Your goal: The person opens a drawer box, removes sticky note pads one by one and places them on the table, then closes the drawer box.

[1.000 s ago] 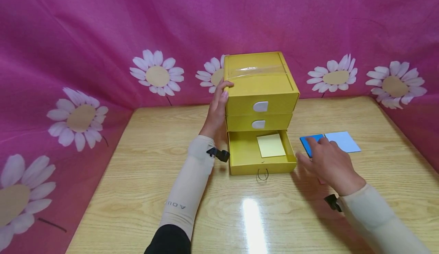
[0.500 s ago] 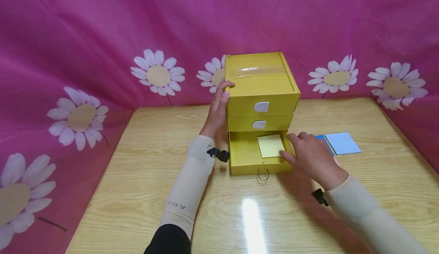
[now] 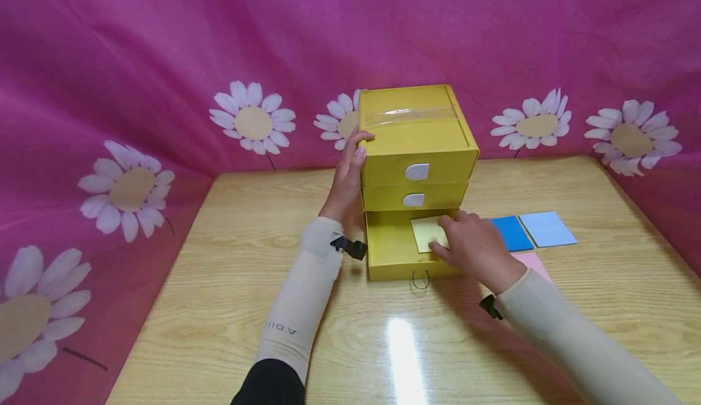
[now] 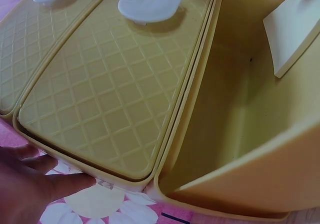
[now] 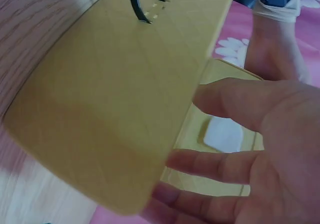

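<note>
A yellow drawer box (image 3: 418, 140) stands on the table, its bottom drawer (image 3: 386, 250) pulled out. In that drawer lies a pale yellow sticky note pad (image 3: 425, 233), also seen tilted in the left wrist view. My left hand (image 3: 345, 180) rests against the box's left side, fingertips at the top edge. Over the drawer's right side, my right hand (image 3: 476, 247) reaches in with thumb and fingers spread apart above the pad, partly covering it. In the right wrist view the drawer front (image 5: 100, 98) hides the fingertips' surroundings; contact with the pad cannot be made out.
Right of the box lie a blue pad (image 3: 513, 233), a light blue pad (image 3: 547, 228) and a pink pad (image 3: 533, 264), partly behind the right arm. A thin ring pull (image 3: 420, 280) sticks out of the drawer front. Flowered pink cloth (image 3: 306, 40) bounds the table behind.
My right hand has moved left from above the blue pad into the open drawer, uncovering the blue and pink pads. The left hand stays on the box.
</note>
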Demonstrator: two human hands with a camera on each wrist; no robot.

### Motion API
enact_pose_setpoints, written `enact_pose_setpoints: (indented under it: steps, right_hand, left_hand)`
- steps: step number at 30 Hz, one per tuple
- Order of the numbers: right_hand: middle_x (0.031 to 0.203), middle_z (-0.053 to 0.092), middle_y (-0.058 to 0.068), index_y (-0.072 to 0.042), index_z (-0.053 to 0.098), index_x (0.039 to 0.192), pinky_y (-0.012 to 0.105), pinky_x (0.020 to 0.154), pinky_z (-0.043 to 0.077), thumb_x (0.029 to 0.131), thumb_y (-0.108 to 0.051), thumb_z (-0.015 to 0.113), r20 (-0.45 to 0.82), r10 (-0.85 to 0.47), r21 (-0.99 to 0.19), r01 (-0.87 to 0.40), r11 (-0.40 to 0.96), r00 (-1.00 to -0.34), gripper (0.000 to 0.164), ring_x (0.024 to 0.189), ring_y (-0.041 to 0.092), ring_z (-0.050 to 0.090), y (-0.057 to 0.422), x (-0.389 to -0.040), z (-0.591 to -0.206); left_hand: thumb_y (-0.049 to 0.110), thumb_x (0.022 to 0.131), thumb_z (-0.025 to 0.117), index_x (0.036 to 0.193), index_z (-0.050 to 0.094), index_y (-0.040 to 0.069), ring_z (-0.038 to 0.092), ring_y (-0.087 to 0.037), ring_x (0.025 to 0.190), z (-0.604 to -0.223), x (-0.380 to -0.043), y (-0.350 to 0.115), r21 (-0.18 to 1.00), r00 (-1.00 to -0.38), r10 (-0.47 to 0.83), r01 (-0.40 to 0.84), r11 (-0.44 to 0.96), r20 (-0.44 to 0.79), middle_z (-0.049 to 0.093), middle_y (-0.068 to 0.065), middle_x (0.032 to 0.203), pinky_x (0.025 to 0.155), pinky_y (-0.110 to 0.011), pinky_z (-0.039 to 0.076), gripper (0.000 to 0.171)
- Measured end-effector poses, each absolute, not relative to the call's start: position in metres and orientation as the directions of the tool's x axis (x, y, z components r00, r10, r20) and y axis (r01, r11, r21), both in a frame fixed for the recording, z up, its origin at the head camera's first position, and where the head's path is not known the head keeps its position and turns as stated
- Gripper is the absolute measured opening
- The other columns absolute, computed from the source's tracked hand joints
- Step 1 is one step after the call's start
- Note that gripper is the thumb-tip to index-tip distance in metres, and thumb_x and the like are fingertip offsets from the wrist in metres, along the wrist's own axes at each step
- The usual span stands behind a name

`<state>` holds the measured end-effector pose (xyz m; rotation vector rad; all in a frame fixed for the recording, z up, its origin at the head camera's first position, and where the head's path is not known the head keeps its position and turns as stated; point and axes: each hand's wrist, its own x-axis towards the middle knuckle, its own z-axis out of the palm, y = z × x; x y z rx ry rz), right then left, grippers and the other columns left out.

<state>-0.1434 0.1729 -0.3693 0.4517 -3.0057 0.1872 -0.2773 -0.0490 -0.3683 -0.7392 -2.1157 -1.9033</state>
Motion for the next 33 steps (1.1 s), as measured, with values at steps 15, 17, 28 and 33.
enact_pose_setpoints:
  steps: [15, 17, 28, 33]
  right_hand:
    - [0.083, 0.055, 0.013, -0.004, 0.057, 0.078, 0.048, 0.062, 0.048, 0.085, -0.033, 0.067, -0.024, -0.287, -0.139, -0.281, 0.950, -0.958, 0.032, 0.081, 0.031, 0.053, 0.163, -0.166, -0.381]
    - [0.085, 0.055, 0.015, -0.004, 0.058, 0.075, 0.049, 0.063, 0.050, 0.085, -0.034, 0.067, -0.061, -0.280, -0.133, -0.270, 0.953, -0.958, 0.033, 0.085, 0.033, 0.052, 0.160, -0.171, -0.381]
    - [0.087, 0.056, 0.019, -0.008, 0.062, 0.070, 0.048, 0.062, 0.049, 0.087, -0.039, 0.065, -0.206, -0.208, -0.081, -0.195, 0.977, -0.956, 0.036, 0.085, 0.035, 0.050, 0.145, -0.185, -0.391]
    - [0.088, 0.056, 0.024, -0.005, 0.064, 0.073, 0.048, 0.060, 0.050, 0.087, -0.041, 0.064, -0.218, -0.177, -0.031, -0.174, 0.984, -0.960, 0.039, 0.084, 0.037, 0.052, 0.145, -0.190, -0.393]
  left_hand:
    - [0.027, 0.100, 0.030, 0.133, 0.041, 0.007, 0.015, -0.025, 0.145, -0.353, -0.262, -0.050, 0.865, -0.843, 0.258, 0.499, 0.048, 0.472, 0.010, -0.017, 0.160, 0.114, -0.050, 0.016, 0.040]
    - [0.024, 0.100, 0.030, 0.133, 0.041, 0.005, 0.014, -0.026, 0.146, -0.346, -0.256, -0.051, 0.864, -0.843, 0.259, 0.501, 0.058, 0.471, 0.010, -0.019, 0.160, 0.115, -0.051, 0.015, 0.040]
    - [0.025, 0.099, 0.030, 0.133, 0.040, 0.005, 0.015, -0.027, 0.145, -0.339, -0.248, -0.053, 0.867, -0.846, 0.260, 0.495, 0.058, 0.465, 0.011, -0.018, 0.160, 0.114, -0.052, 0.016, 0.041]
    - [0.026, 0.099, 0.030, 0.134, 0.040, 0.005, 0.015, -0.026, 0.145, -0.338, -0.249, -0.052, 0.867, -0.844, 0.264, 0.495, 0.052, 0.466, 0.011, -0.017, 0.160, 0.114, -0.051, 0.016, 0.041]
